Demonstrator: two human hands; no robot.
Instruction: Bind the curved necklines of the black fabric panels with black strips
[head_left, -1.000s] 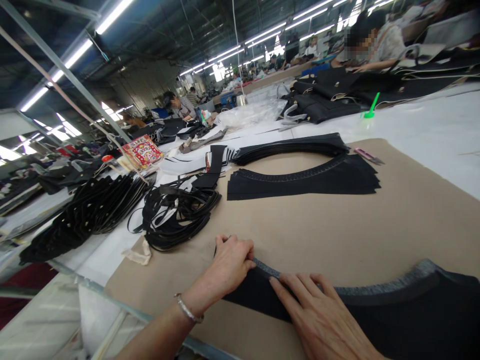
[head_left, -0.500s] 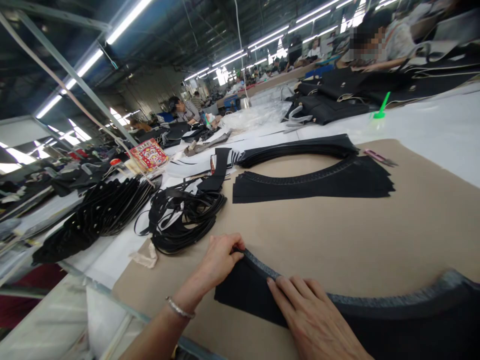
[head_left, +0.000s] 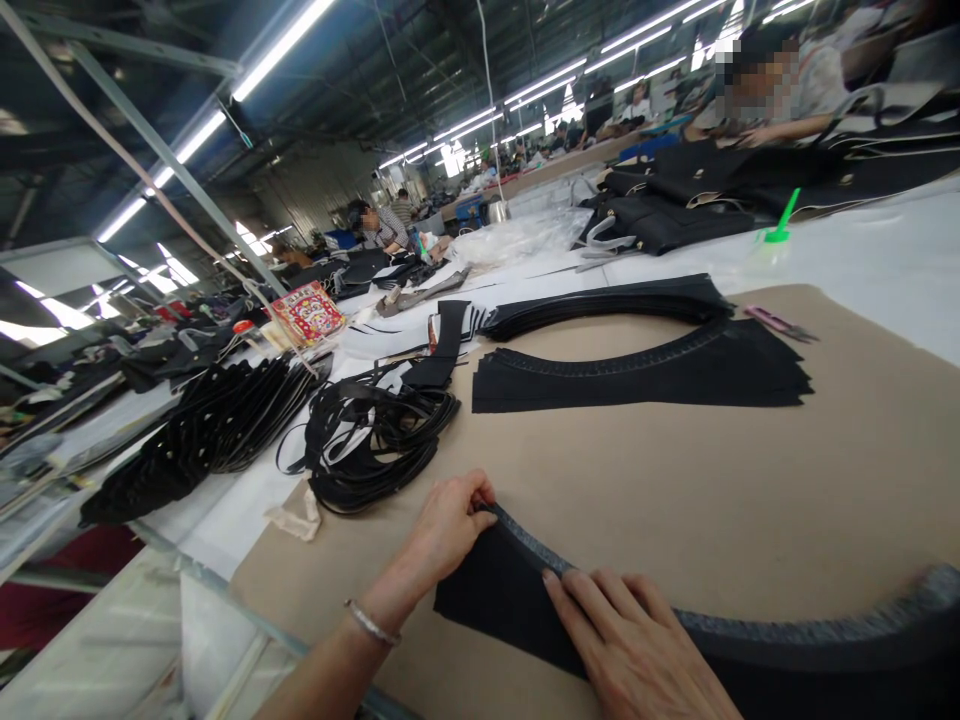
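Note:
A black fabric panel with a curved edge lies on the tan board in front of me. Along that curve runs a grey fuzzy strip. My left hand, with a bracelet at its wrist, pinches the panel's far left corner between thumb and fingers. Flat on the panel lies my right hand, its fingertips at the curved edge and the strip. Beyond are two stacks of similar cut pieces, a lower stack and an upper stack, their curves facing each other.
Black strap coils lie left of the board, beside overlapping black pieces. Pink-handled snips rest at the far right, near a green-tipped bottle. Across the table a co-worker bends over black bags.
The whole scene has shifted slightly right in view as my head turned. Both hands keep nearly the same place on the panel.

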